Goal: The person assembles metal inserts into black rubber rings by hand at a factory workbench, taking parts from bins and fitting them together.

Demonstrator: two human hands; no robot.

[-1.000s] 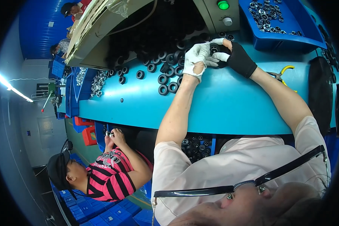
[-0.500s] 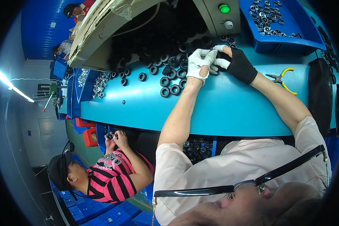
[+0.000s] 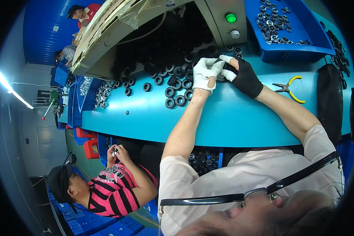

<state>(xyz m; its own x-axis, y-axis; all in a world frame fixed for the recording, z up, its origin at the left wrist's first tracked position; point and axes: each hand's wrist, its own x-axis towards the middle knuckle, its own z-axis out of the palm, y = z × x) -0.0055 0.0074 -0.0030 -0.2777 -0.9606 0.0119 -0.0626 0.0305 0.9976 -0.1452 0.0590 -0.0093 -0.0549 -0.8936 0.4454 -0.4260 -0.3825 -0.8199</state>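
My left hand [image 3: 205, 74], in a white glove, is closed, its fingertips pressed against those of my right hand. A black glove with bare finger openings covers my right hand [image 3: 246, 76], which has white wraps on the fingers and is closed too. A dark bit shows between the fingers, but what they hold is mostly hidden. Just left of my hands lie several black rubber rings [image 3: 170, 92], loose on the teal table [image 3: 145, 122]. A few small silver-and-black hubs [image 3: 237, 51] rest beyond my right hand.
A beige machine [image 3: 224, 27] with a green light and a heap of black rings stands ahead. Back right is a blue bin [image 3: 299, 50] of shiny hubs. Yellow-handled pliers [image 3: 293, 89] lie right of my forearm. A co-worker in a striped shirt [image 3: 114, 192] sits at left.
The view has shifted slightly, so the table things appear a little further left. My hands stay together, with the fingers slightly turned. The co-worker's hands have changed position a little.
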